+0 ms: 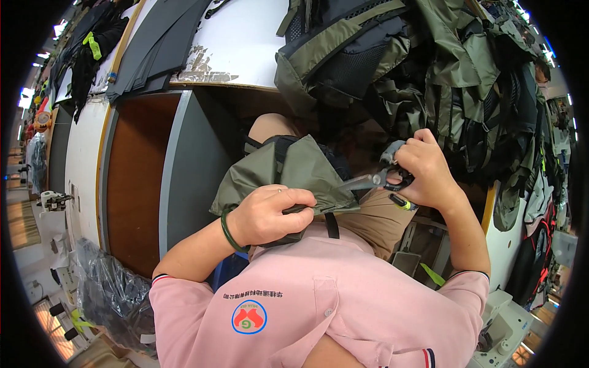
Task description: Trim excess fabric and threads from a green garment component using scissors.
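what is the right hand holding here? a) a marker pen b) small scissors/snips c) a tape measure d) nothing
b: the right hand grips small metal snips, their blades pointing at the edge of the olive-green fabric piece that the left hand pinches on the lap.

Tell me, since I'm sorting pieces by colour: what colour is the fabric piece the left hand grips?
Olive green fabric piece, with black straps, clearest in the head view.

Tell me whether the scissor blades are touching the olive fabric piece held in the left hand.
Touching. In the head view, the scissors' blade tips meet the edge of the olive fabric piece that the left hand grips; no gap shows.
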`<state>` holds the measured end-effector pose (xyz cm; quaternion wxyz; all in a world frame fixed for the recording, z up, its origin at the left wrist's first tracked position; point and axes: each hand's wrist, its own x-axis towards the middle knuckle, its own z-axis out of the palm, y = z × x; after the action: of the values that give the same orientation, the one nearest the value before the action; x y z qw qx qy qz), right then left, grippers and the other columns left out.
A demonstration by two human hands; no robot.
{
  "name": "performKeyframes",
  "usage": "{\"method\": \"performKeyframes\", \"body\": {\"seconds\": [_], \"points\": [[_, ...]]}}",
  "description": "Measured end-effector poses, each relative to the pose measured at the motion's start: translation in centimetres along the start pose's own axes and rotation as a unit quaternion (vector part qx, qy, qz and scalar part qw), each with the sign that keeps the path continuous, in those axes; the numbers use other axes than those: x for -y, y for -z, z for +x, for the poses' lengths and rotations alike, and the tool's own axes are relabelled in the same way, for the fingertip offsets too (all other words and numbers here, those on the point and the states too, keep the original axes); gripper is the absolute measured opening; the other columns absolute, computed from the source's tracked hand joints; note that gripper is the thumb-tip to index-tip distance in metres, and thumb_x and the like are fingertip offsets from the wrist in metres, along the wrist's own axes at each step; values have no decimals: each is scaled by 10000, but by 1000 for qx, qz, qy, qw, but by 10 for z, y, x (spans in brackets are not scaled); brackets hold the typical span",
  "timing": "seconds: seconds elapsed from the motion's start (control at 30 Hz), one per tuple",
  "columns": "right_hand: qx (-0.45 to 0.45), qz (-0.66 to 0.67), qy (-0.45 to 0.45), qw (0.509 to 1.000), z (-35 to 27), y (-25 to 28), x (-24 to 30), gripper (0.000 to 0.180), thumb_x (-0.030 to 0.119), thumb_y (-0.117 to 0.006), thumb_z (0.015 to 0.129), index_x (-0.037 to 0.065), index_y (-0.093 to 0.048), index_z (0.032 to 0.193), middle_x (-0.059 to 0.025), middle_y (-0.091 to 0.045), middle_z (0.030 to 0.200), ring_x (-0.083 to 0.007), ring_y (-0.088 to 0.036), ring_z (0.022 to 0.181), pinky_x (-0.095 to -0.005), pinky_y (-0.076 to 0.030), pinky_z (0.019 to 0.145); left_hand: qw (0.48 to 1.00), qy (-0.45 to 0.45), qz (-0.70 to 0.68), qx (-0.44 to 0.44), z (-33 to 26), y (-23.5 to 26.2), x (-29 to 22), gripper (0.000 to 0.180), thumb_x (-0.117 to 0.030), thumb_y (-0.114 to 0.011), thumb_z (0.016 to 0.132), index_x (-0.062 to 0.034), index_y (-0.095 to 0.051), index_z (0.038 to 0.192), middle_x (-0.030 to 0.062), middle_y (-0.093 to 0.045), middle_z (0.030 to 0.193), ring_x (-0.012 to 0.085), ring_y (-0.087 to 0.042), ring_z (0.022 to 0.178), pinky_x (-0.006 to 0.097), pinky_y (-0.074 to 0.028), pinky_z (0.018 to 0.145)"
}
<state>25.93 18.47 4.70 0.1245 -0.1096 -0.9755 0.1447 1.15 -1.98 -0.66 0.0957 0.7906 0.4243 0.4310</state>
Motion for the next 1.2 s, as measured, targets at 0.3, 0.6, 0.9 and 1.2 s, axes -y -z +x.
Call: {"method": "performKeyframes", "body": {"seconds": [0.3, 0.6, 0.9, 1.2], "points": [[40, 262, 36, 964, 40, -14, 44, 251, 54, -804, 670, 50, -621, 842, -50, -587, 800, -256, -538, 768, -352, -431, 803, 999, 30, -27, -22, 31, -1, -2, 109, -12, -686, 757, -51, -616, 831, 87, -621, 949, 241, -623, 701, 321, -516, 593], [16, 361, -148, 921, 24, -17, 31, 196, 19, -774, 722, 26, -598, 809, -16, -589, 766, -109, -564, 710, -266, -460, 630, 971, 224, 76, -32, -1, 20, 2, 363, -173, -848, 696, -105, -596, 949, 107, -591, 1130, 301, -553, 1044, 385, -413, 909], [40, 425, -178, 887, 10, -20, 31, 207, 58, -764, 750, 37, -587, 854, -23, -563, 796, -123, -535, 729, -272, -450, 668, 962, 271, 11, -36, -10, 20, 8, 255, -126, -756, 789, -64, -637, 1006, 112, -607, 1113, 302, -565, 1032, 386, -417, 943], [30, 428, -200, 881, -11, -30, 35, 217, 56, -782, 744, 37, -598, 856, -29, -556, 816, -127, -536, 742, -273, -449, 670, 947, 275, -160, 38, 5, 12, 7, 111, -46, -650, 887, -27, -598, 982, 53, -614, 979, 174, -584, 885, 272, -442, 803]]}}
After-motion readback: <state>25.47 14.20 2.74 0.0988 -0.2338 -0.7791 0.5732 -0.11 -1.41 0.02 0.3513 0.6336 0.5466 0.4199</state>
